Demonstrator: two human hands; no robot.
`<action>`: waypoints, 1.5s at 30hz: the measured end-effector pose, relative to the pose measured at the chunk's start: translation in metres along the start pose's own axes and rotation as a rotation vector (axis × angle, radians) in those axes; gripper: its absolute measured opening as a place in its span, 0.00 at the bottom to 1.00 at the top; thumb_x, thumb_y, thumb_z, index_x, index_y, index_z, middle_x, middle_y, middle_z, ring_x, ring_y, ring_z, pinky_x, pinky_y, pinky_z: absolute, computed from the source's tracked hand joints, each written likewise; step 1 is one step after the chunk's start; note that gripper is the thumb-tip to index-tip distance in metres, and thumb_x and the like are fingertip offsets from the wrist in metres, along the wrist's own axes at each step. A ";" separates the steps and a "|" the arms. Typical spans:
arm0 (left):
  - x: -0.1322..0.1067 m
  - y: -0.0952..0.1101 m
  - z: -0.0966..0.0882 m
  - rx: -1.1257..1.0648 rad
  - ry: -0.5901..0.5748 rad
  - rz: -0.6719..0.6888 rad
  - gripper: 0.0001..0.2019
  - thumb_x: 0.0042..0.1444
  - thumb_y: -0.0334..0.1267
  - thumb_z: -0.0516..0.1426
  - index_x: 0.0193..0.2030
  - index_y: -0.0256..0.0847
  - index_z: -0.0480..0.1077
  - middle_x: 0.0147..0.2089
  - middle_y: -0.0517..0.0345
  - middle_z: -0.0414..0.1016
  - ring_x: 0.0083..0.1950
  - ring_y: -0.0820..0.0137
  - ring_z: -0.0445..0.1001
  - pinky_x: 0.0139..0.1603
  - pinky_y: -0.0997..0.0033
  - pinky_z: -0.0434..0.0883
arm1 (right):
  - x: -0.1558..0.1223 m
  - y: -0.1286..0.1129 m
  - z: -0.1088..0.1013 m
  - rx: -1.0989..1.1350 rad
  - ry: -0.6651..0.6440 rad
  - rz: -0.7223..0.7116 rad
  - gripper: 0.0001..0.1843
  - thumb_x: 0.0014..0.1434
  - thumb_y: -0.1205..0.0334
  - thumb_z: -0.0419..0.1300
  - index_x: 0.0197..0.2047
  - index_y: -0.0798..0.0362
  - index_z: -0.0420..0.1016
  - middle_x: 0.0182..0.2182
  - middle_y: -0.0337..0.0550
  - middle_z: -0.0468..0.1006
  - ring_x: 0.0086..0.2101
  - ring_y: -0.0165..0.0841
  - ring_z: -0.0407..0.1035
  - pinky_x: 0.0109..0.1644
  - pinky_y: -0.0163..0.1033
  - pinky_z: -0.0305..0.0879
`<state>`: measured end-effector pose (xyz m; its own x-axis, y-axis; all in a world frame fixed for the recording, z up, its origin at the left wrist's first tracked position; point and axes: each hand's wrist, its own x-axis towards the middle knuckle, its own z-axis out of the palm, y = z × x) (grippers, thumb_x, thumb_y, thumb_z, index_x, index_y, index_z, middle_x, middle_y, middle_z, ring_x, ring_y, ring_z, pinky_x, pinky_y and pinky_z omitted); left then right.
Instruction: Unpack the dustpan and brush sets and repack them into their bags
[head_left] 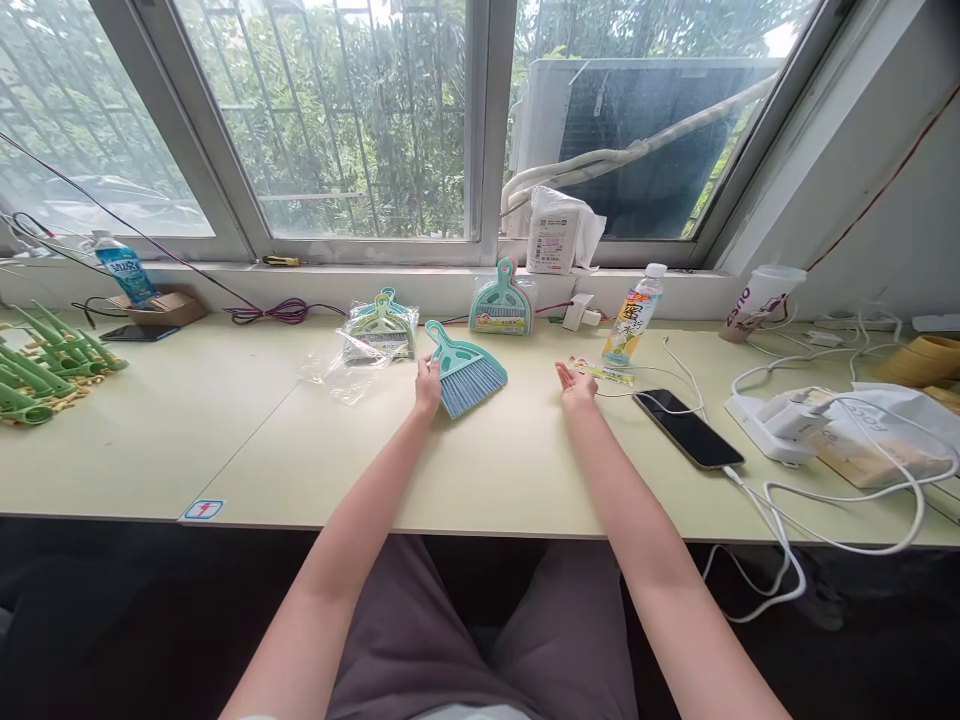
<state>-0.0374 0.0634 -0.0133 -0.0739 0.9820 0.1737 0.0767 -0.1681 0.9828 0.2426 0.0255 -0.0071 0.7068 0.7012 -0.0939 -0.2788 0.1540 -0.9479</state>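
My left hand [428,385] is closed on the left edge of a teal mini dustpan and brush set [471,372]. The set tilts above the table, handle toward the window and grey-blue bristles facing me. My right hand [577,384] is over the table to the right, palm partly up and fingers apart. Beside its fingertips lies a yellow-green printed label strip [611,374]; whether they touch it I cannot tell. Bagged dustpan sets [381,328] lie behind my left hand, with a crumpled clear plastic bag [349,372] by them. Another bagged set [502,305] leans against the wall.
On the right are a drink bottle [634,318], a phone [688,428] on a charging cable, a power strip [772,428] and a plastic cup [761,303]. Green plastic parts [52,365] are piled far left. A tissue pack [556,235] stands on the sill.
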 end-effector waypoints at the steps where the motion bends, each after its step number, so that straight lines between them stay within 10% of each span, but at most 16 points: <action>1: -0.002 0.001 0.002 0.026 0.014 0.014 0.13 0.65 0.46 0.46 0.50 0.43 0.62 0.49 0.52 0.73 0.52 0.65 0.71 0.51 0.66 0.65 | -0.005 -0.001 0.004 -0.007 -0.027 0.017 0.21 0.67 0.56 0.38 0.42 0.55 0.69 0.28 0.48 0.78 0.27 0.31 0.76 0.35 0.38 0.76; 4: -0.013 0.007 0.009 0.115 0.033 0.079 0.15 0.65 0.47 0.45 0.53 0.44 0.62 0.43 0.53 0.74 0.44 0.65 0.72 0.46 0.66 0.66 | -0.035 0.000 0.023 -0.158 -0.178 -0.023 0.25 0.67 0.50 0.38 0.39 0.55 0.72 0.28 0.48 0.78 0.29 0.32 0.75 0.36 0.38 0.75; 12: -0.059 0.041 0.019 0.346 -0.159 0.453 0.23 0.64 0.50 0.46 0.63 0.47 0.58 0.47 0.51 0.72 0.38 0.65 0.72 0.44 0.68 0.64 | -0.106 0.006 0.049 -0.800 -0.431 -0.918 0.17 0.64 0.49 0.48 0.46 0.49 0.72 0.47 0.52 0.73 0.50 0.41 0.65 0.47 0.42 0.65; 21: -0.052 0.043 0.024 0.313 -0.288 0.451 0.21 0.65 0.50 0.44 0.58 0.47 0.68 0.33 0.56 0.74 0.35 0.65 0.72 0.40 0.70 0.65 | -0.085 0.001 0.045 -0.804 -0.299 -0.853 0.19 0.66 0.55 0.43 0.28 0.51 0.67 0.32 0.45 0.72 0.38 0.37 0.66 0.42 0.38 0.60; 27: -0.009 0.019 -0.003 0.335 -0.017 0.225 0.17 0.63 0.41 0.48 0.54 0.47 0.70 0.31 0.54 0.74 0.39 0.59 0.73 0.45 0.64 0.65 | -0.082 -0.015 0.040 -0.668 -0.267 -0.748 0.26 0.68 0.56 0.33 0.30 0.51 0.67 0.27 0.43 0.70 0.30 0.34 0.66 0.36 0.37 0.60; 33: 0.012 0.009 -0.036 0.530 0.052 0.080 0.14 0.61 0.39 0.49 0.50 0.45 0.72 0.42 0.46 0.76 0.51 0.50 0.70 0.54 0.53 0.62 | -0.056 -0.016 0.019 -1.083 -0.154 -0.887 0.17 0.64 0.59 0.46 0.30 0.53 0.72 0.34 0.51 0.74 0.40 0.41 0.66 0.41 0.41 0.59; 45: 0.009 0.011 -0.037 0.933 0.072 0.008 0.14 0.62 0.39 0.47 0.46 0.42 0.72 0.54 0.48 0.72 0.55 0.58 0.69 0.52 0.61 0.66 | -0.036 -0.003 0.008 -1.567 -0.254 -0.496 0.17 0.56 0.53 0.56 0.42 0.53 0.78 0.46 0.52 0.75 0.51 0.46 0.63 0.48 0.45 0.59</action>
<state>-0.0742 0.0675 0.0013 -0.1286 0.9682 0.2145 0.8422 -0.0075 0.5391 0.2125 0.0056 0.0016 0.3604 0.9132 0.1902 0.9173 -0.3100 -0.2500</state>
